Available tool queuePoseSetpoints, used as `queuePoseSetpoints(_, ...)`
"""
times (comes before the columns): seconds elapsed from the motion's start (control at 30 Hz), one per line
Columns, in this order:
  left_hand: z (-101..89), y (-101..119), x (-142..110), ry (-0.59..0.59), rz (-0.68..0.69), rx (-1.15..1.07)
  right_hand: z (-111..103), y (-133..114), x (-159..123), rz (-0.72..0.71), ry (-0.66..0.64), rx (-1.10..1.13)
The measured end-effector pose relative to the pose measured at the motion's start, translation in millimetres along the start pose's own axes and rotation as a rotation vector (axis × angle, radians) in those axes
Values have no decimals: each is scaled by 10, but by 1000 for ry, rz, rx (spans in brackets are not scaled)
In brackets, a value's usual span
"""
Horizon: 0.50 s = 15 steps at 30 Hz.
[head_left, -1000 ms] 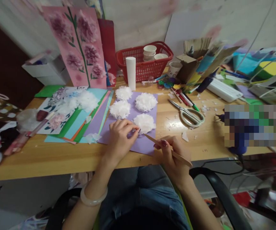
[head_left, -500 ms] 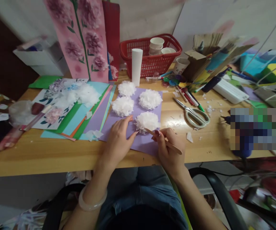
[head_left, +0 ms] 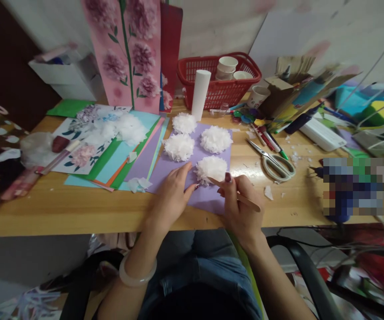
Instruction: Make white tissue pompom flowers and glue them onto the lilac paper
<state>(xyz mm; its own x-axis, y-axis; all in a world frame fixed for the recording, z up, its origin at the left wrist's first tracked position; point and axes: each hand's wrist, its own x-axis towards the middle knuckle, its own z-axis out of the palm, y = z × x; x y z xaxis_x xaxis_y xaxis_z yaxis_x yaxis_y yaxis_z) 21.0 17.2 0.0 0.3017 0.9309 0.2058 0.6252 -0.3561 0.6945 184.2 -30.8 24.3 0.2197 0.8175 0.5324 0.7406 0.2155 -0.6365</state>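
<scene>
Several white tissue-paper flowers lie on a purple paper sheet [head_left: 211, 202] on the wooden table. My right hand [head_left: 240, 204] is closed around a thin wooden stick [head_left: 245, 201], whose tip touches the nearest flower [head_left: 211, 168]. My left hand [head_left: 173, 193] rests on the purple sheet just left of that flower, fingers stretched toward its edge and pressing flat. A pale bangle [head_left: 135, 274] circles my left wrist. Three more flowers [head_left: 179, 146] sit farther back on the sheet.
Scissors [head_left: 273, 161] and markers [head_left: 271, 141] lie to the right. A red basket [head_left: 223, 84] with paper cups and a white roll [head_left: 200, 93] stand behind. Coloured paper sheets [head_left: 121, 155] and a pink flower picture [head_left: 128, 53] are to the left. A chair arm [head_left: 308, 271] is below right.
My right hand brought the stick's tip from beside the nearest flower onto it. My left hand went from pinching at the flower's edge to lying flat beside it. The view shifted slightly.
</scene>
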Motion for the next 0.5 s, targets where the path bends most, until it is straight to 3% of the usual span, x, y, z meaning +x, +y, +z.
queuePoseSetpoints(0.13, 4, 37, -27, 8, 13, -1, -119, 10, -89, 97, 79, 80)
queuePoseSetpoints(0.23, -139, 42, -43, 18, 27, -10, -193, 53, -147, 216, 162, 189)
queuePoseSetpoints(0.33, -475, -97, -4, 164, -61, 46, -224, 104, -175, 263, 297, 304)
queuePoseSetpoints(0.43, -892, -378, 94, 350, -316, 179, -235, 129, -177, 306, 398, 374)
queuePoseSetpoints(0.5, -1111, -578, 168, 353, -385, 217, -247, 134, -172, 339, 414, 412)
